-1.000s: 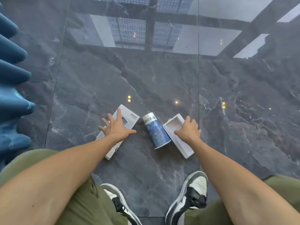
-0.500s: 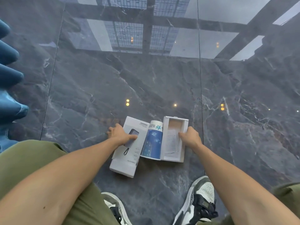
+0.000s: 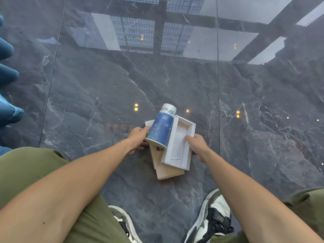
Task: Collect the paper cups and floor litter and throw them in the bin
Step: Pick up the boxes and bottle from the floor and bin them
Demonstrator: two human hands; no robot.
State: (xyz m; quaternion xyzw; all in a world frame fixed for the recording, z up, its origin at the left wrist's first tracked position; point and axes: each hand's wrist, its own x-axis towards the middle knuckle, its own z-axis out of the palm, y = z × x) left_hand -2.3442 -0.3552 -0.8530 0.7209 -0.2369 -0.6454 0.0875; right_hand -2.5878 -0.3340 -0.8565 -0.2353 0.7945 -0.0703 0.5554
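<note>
Underfoot, the floor (image 3: 87, 106) is dark polished marble with pale veins, and it mirrors ceiling panels and small lights. At its left edge, well apart from the cup, stand rounded blue shapes (image 3: 7, 95) that cannot be identified. Olive trousers (image 3: 31, 172) cover both bent knees on the near side of the cup, and two black-and-white shoes (image 3: 213, 218) rest on the floor between them.

Both bare forearms reach forward to a small stack of litter. Lowest in it is a closed white box (image 3: 166, 170), which juts out toward the shoes, below the cup. Over that lies an open white tray (image 3: 191, 148), just right of the cup and touching it, with a printed leaflet (image 3: 178, 146) inside. The cup (image 3: 161, 130) itself is blue paper with a white band around its far end; it lies on its side across the box, its open mouth toward the person.

The left hand (image 3: 135, 140) is at the cup's left, fingers curled against the cup's side and the box edge beneath it; how far they wrap underneath is hidden. The right hand (image 3: 197, 144) grips the tray's right wall, thumb inside on the leaflet and the fingers hidden under the outer side. Whether the stack rests on the floor or is lifted cannot be told.
</note>
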